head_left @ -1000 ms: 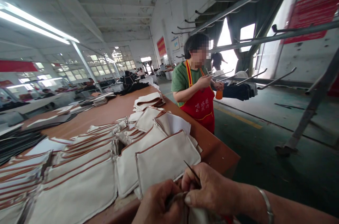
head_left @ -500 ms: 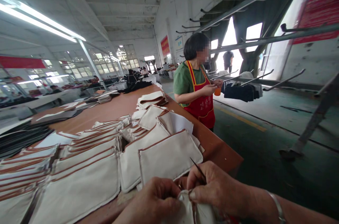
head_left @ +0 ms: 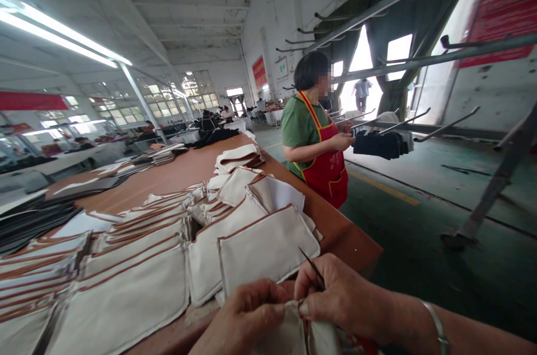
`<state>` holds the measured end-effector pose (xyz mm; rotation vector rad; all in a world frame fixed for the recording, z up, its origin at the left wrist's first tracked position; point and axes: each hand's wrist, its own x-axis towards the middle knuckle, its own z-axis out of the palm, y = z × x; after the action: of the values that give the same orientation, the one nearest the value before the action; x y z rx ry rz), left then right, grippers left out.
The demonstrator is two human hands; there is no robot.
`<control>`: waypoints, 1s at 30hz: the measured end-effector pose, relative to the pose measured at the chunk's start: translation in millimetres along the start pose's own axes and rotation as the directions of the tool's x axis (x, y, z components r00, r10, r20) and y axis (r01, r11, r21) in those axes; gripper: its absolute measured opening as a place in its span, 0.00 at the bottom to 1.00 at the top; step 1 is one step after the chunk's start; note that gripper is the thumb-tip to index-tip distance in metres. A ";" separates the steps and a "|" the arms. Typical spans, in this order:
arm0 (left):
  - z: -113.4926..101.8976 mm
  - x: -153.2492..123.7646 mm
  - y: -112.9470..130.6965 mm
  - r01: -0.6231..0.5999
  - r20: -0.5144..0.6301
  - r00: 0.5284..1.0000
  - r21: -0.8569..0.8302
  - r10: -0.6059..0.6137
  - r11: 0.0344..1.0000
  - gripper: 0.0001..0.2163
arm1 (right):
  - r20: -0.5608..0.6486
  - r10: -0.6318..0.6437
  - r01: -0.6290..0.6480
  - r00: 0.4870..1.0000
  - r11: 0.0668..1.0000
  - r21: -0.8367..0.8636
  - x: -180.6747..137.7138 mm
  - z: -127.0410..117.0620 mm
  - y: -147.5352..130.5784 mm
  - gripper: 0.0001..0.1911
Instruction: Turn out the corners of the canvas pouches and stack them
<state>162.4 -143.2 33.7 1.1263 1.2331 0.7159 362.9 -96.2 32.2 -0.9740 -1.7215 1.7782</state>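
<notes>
At the bottom edge my left hand (head_left: pixel 247 316) and my right hand (head_left: pixel 335 296) pinch the top of a cream cloth piece (head_left: pixel 293 335) between them. Both are closed on it. A thin dark pointed tool (head_left: pixel 311 264) sticks up from the fingers of my right hand. A metal bangle (head_left: pixel 434 321) circles my right wrist. Just beyond my hands lies a cream fabric pouch with brown edging (head_left: pixel 264 249) on the brown table (head_left: pixel 348 243).
Several more cream pouches (head_left: pixel 126 271) overlap across the table, with stacks at the far end (head_left: pixel 237 158) and dark sheets (head_left: pixel 29 221) on the left. A person in a red apron (head_left: pixel 319 137) stands by the table's right side. Metal racks (head_left: pixel 419 58) with dark cloth (head_left: pixel 380 145) stand to the right.
My hands have lifted the cream cloth higher, so more of it shows. The person in the apron has turned toward the rack, and the orange thing they held is out of sight.
</notes>
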 end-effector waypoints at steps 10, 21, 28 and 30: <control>9.2 6.1 0.7 0.044 -0.024 0.999 -0.121 -0.048 0.992 0.09 | 0.057 -0.006 0.003 0.998 0.999 0.047 3.1 -1.0 5.6 0.07; 2.8 10.2 -10.6 0.088 -0.059 0.995 0.235 -0.076 0.968 0.06 | 0.052 -0.098 0.096 0.994 0.995 0.026 -1.5 4.6 4.7 0.04; 8.2 -19.5 16.4 0.001 0.015 1.000 -0.017 -0.001 1.000 0.17 | 0.130 -0.635 0.643 0.762 0.715 -0.274 -9.8 1.8 14.6 0.07; 10.8 -23.8 21.1 -0.058 -0.016 0.998 0.003 0.059 0.998 0.19 | 0.215 -0.717 0.736 0.663 0.572 -0.364 -9.6 -1.4 19.5 0.08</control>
<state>170.2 -160.7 61.3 1.1648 1.2185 0.7688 372.7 -104.4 14.6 -0.2415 -2.1570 0.8909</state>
